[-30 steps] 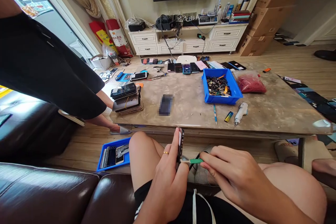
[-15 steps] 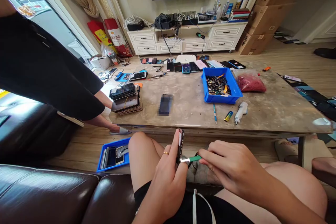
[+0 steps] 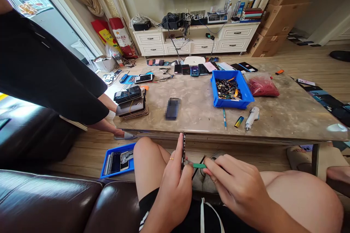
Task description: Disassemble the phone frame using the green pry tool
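Observation:
Over my lap, my left hand (image 3: 176, 185) is closed around a phone (image 3: 184, 149) turned edge-on, its forefinger along the back. My right hand (image 3: 236, 180) pinches a green-handled pry tool (image 3: 199, 165), whose tip meets the lower part of the phone near my left thumb. A thin dark strip (image 3: 201, 162) crosses behind the green handle; I cannot make out what it is. Beyond my hands, on the table (image 3: 194, 123), lies a blurred dark phone (image 3: 172, 109).
A blue bin of small parts (image 3: 232, 105), a white electric screwdriver (image 3: 252, 118) and a bag of red bands (image 3: 264, 86) sit on the right. Stacked phones (image 3: 131, 105) are at the left. A blue tray (image 3: 105, 174) is on the floor; a person (image 3: 49, 69) stands left.
The phone has turned more edge-on and shifted slightly left with my left hand. The tool's metal tip, visible before, is now mostly hidden at the phone's edge.

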A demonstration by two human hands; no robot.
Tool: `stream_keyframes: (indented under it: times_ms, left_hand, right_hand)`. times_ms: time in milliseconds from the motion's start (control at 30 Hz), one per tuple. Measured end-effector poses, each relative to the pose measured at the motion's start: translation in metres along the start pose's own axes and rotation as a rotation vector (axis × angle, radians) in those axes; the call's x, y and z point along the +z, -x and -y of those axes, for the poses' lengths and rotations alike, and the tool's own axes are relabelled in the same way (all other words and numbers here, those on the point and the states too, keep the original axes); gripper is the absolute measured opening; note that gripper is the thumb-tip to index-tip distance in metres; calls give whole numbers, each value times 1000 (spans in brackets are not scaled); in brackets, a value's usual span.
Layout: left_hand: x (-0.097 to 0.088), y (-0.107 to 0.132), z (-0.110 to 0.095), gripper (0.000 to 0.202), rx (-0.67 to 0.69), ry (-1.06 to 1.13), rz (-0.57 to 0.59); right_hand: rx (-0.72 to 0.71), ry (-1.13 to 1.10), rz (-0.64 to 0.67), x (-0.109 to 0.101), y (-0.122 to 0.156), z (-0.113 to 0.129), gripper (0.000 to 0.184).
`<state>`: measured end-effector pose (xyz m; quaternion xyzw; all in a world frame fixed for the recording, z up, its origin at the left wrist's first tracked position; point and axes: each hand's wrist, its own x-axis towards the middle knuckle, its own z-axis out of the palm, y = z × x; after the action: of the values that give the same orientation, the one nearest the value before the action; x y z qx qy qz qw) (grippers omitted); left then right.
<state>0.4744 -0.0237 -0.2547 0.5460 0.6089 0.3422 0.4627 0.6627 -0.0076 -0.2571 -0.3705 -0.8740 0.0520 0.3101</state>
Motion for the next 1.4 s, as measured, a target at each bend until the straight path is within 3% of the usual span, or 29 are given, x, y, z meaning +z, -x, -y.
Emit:
stream_keyframes:
  times_ms: [200, 367, 500, 833, 1167, 1400]
  left_hand:
    - [2, 1, 6, 62, -6, -63, -6]
    - [2, 3, 11, 62, 80, -199, 18]
    - [3, 4, 13, 62, 64, -191, 31]
    - [7, 4, 17, 63, 9, -154, -80]
    - [2, 5, 16, 65, -44, -39, 40]
    - [4, 4, 21, 68, -13, -41, 43]
  right_hand:
    - [66, -10, 12, 2, 3, 6, 18]
    - [125, -109, 167, -7, -2, -1, 23]
    - [190, -225, 283, -10, -3, -6, 25]
    - [182, -49, 75, 11, 5, 13, 26]
    - [164, -84, 61, 14, 9, 10, 24]
    - [158, -73, 47, 13, 8, 8, 23]
